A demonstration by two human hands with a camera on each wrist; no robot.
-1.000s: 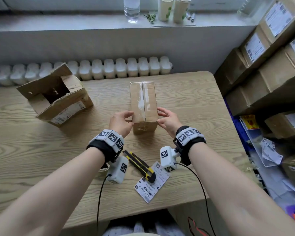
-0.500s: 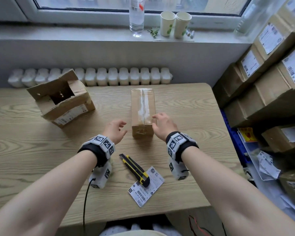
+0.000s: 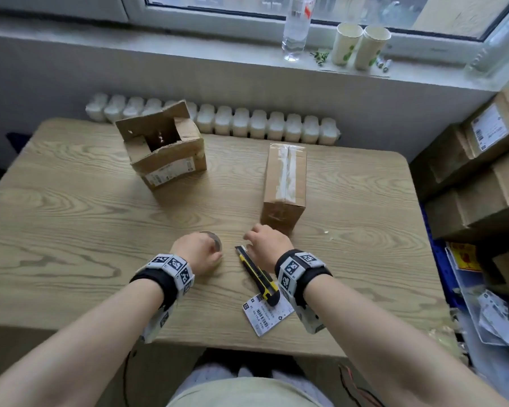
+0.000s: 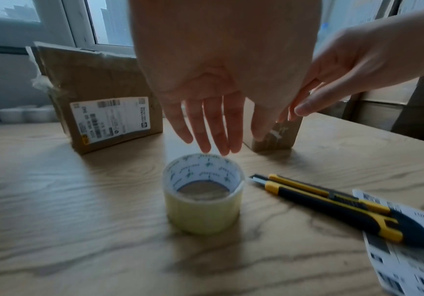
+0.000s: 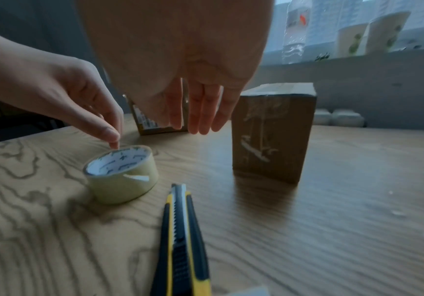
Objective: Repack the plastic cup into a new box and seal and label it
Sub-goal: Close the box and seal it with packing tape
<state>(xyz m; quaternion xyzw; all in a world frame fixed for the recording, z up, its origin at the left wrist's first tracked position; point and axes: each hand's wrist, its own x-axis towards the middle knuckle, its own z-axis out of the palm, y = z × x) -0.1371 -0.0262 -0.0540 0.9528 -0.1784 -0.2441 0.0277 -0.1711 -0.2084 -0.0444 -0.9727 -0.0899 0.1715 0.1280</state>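
The sealed brown box (image 3: 285, 183), taped along its top, lies on the table right of centre. My left hand (image 3: 199, 251) hovers over a roll of clear tape (image 4: 203, 192), fingers straight (image 4: 215, 144). In the right wrist view one left fingertip (image 5: 114, 140) touches the tape roll (image 5: 122, 174) at its rim. My right hand (image 3: 266, 242) hangs open just above the blade end of the yellow-black utility knife (image 3: 257, 274), holding nothing. A printed shipping label (image 3: 268, 314) lies under the knife's rear end. The old opened box (image 3: 162, 148) stands at the back left.
The wooden table (image 3: 71, 230) ends close to my body. Stacked labelled cartons (image 3: 482, 160) fill the right side. A water bottle (image 3: 296, 27) and two paper cups (image 3: 359, 45) stand on the windowsill. A white radiator (image 3: 247, 124) runs behind the table.
Both hands have let go of the sealed box and drawn back toward me. The left now hangs over the tape roll, the right over the knife.
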